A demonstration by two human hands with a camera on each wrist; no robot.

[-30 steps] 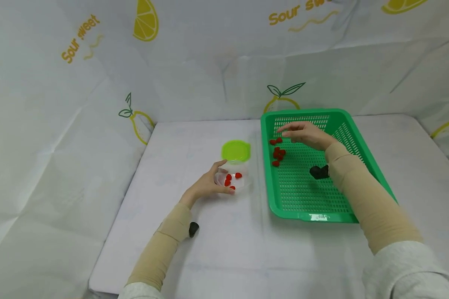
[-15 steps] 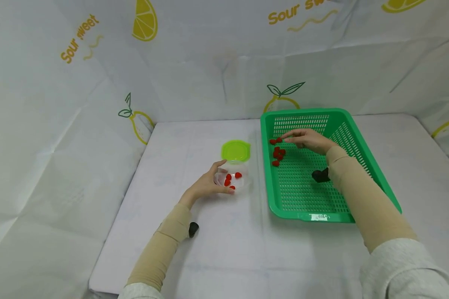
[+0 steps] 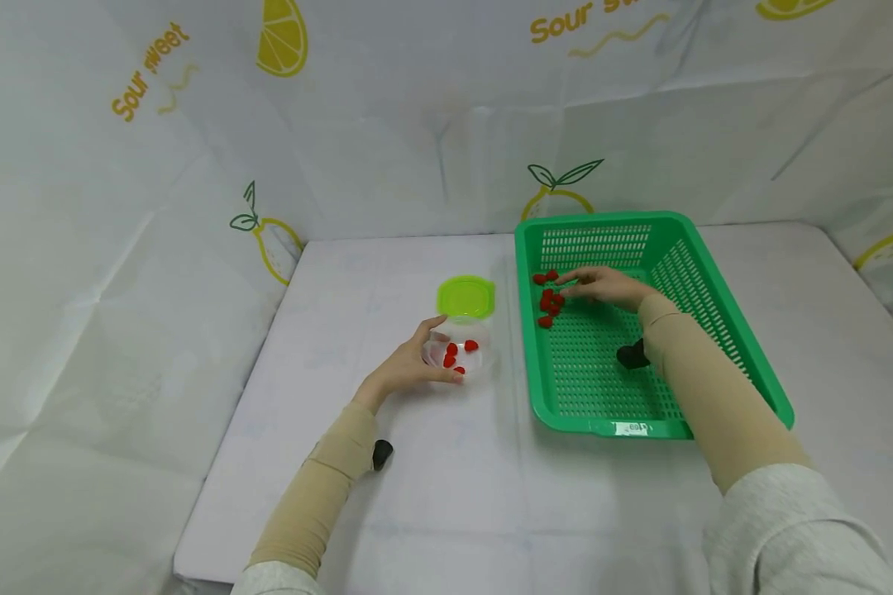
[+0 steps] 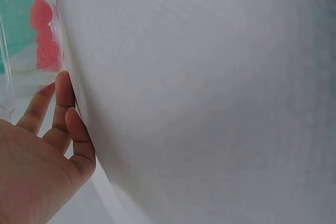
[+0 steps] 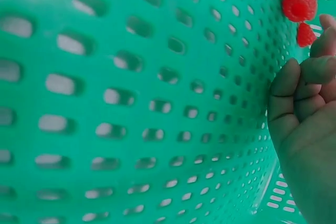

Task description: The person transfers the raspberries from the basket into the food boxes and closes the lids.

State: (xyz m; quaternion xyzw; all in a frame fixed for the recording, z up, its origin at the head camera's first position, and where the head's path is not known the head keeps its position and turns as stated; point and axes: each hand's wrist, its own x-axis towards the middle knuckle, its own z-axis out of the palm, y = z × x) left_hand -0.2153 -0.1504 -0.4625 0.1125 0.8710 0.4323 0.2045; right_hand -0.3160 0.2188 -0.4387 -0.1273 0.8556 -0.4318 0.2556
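Note:
My left hand [image 3: 402, 368] holds a small clear plastic box [image 3: 479, 364] from its left side, thumb on the near side and fingers on the far side. Several red raspberries [image 3: 471, 345] lie inside, pink through the wall in the left wrist view, where the fingers [image 4: 64, 95] touch the box. Over the green basket's left part, my right hand [image 3: 612, 287] reaches with thumb and forefinger apart, tips close to a cluster of raspberries [image 3: 546, 304]. In the right wrist view, raspberries [image 5: 299, 4] sit just beyond the bent fingers [image 5: 284, 95]; nothing is visibly held.
A green perforated basket [image 3: 603, 427] with raised walls stands on the right of the white table [image 3: 446, 504]. Behind the clear box lies a bright green lid [image 3: 465, 296]. White cloth with lemon prints [image 3: 387, 124] hangs at the back and left.
My right hand has come down into the basket, then shifted from the far pair of raspberries towards the nearer cluster. The left hand stays at the clear box.

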